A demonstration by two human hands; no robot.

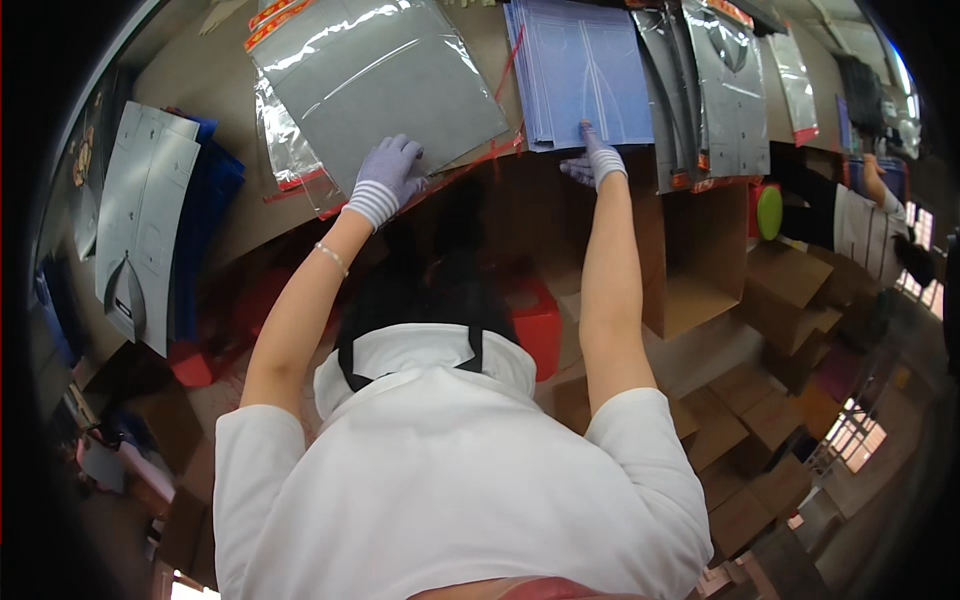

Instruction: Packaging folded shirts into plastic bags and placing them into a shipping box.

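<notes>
My left hand (pixel 388 178), in a pale purple knit glove with a white-striped cuff, lies with fingers stretched on the lower edge of a flat grey sheet in a clear plastic bag (pixel 385 85). The bag has a red and orange strip at its far end. Another clear bag peeks out beneath it. Gloved the same way, my right hand (pixel 597 165) is at the near edge of a stack of blue printed sheets (pixel 585 75). Its thumb presses on top, and the other fingers curl below the edge; how many sheets they hold I cannot tell.
Bagged grey pieces (pixel 730 95) overlap to the right of the blue stack. At the left lies a grey folded panel (pixel 145 220) over blue ones. Beneath the table's front edge stand an open cardboard box (pixel 705 255) and a red stool (pixel 537 325). A person (pixel 865 225) is at the far right.
</notes>
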